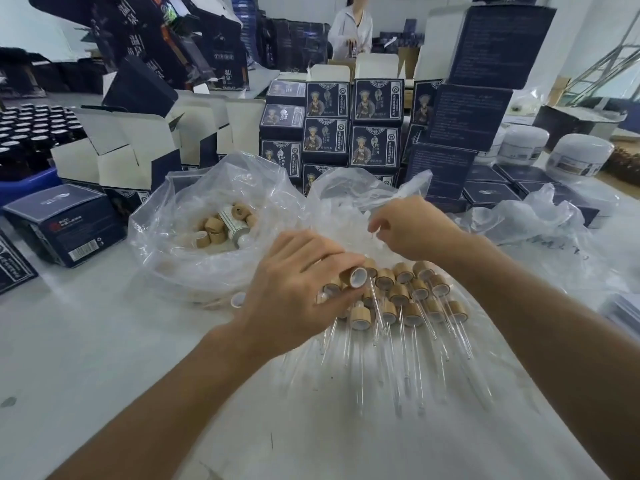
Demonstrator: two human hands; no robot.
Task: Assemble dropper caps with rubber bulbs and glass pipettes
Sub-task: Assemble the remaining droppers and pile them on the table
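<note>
1. Caps first: my left hand [298, 289] is closed around a few wooden caps [353, 276], one pinched at my fingertips with its white lining turned up toward me.
2. My right hand [412, 226] reaches into the clear bag of bulbs [349, 199], fingers curled and pinched together; something small and pale sits at the fingertips, but I cannot tell what.
3. Finished droppers [412, 292] lie in rows on a plastic sheet [398, 427] in the middle of the counter [104, 341], just beside my left hand, their glass tubes pointing toward the near edge.
4. Loose glass tubes [346, 358] lie on the same sheet, under and just past my left wrist.
5. A second clear bag [156, 237], left of the bulb bag, holds more wooden caps and a small white bottle [232, 220].
6. Dark printed boxes [346, 126] are stacked toward the far edge behind both bags, with open white-lined cartons [121, 147] to their left.
7. White jars [575, 157] stand toward the far right corner.
8. Another person in a white coat [349, 29] stands at the far side.
</note>
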